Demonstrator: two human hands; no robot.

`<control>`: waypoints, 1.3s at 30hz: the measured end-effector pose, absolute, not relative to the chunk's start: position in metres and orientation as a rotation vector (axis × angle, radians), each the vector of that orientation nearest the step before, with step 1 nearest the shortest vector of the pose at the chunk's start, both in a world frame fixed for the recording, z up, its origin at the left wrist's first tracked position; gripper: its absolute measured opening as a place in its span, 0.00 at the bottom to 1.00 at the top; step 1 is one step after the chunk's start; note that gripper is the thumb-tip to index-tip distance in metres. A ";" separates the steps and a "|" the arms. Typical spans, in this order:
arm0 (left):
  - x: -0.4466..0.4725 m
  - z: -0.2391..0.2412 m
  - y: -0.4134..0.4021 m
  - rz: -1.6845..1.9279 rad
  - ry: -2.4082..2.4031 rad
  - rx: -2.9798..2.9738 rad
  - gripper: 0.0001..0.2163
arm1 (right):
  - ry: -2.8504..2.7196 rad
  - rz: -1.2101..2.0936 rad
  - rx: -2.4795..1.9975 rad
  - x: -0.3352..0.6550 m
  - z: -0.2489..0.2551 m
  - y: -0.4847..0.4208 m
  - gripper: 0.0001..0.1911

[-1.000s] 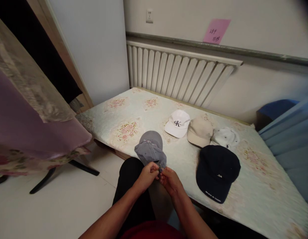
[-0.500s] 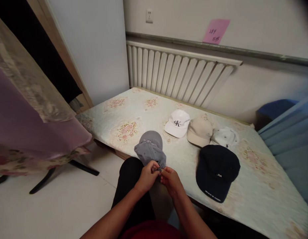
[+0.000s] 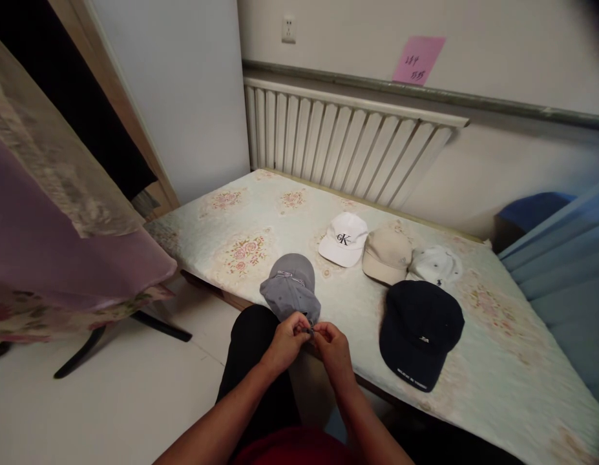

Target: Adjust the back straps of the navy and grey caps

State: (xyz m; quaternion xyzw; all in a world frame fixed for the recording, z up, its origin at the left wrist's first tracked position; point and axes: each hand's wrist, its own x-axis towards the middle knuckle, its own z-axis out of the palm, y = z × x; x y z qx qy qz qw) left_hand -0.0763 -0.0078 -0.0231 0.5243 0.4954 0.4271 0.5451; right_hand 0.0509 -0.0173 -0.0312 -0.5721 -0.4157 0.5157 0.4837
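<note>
A grey cap [image 3: 290,285] lies at the near edge of a floral-covered bed [image 3: 260,213], its back strap toward me. My left hand [image 3: 285,341] and my right hand [image 3: 333,345] meet just below it, both closed in a pinch on the small strap at the cap's rear. A dark navy cap [image 3: 418,329] sits to the right of my hands. Behind it stand a white cap with black letters [image 3: 344,238], a beige cap [image 3: 386,255] and a white dotted cap [image 3: 435,263].
A white radiator [image 3: 347,142] runs along the wall behind the bed, with a pink note [image 3: 417,59] above it. Purple and lace fabric [image 3: 52,219] hangs on a stand at left. Blue bedding [image 3: 561,258] lies at right. My black-trousered knee [image 3: 253,342] is by the bed edge.
My hands have stayed pinched on the grey cap's strap, shifting only slightly; the view has drifted a little to the right.
</note>
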 end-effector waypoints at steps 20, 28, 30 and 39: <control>-0.076 -0.032 -0.010 1.003 1.333 1.678 0.08 | -1.050 1.349 -1.382 0.055 -0.026 -0.016 0.07; -0.077 -0.029 -0.011 1.112 1.408 1.840 0.08 | -1.171 1.147 -1.416 0.050 -0.017 -0.022 0.04; -0.077 -0.028 -0.012 1.101 1.413 1.903 0.07 | -1.177 1.143 -1.427 0.052 -0.019 -0.021 0.04; -0.080 -0.023 -0.013 0.981 1.326 1.859 0.07 | -1.156 1.202 -1.416 0.054 -0.024 -0.018 0.07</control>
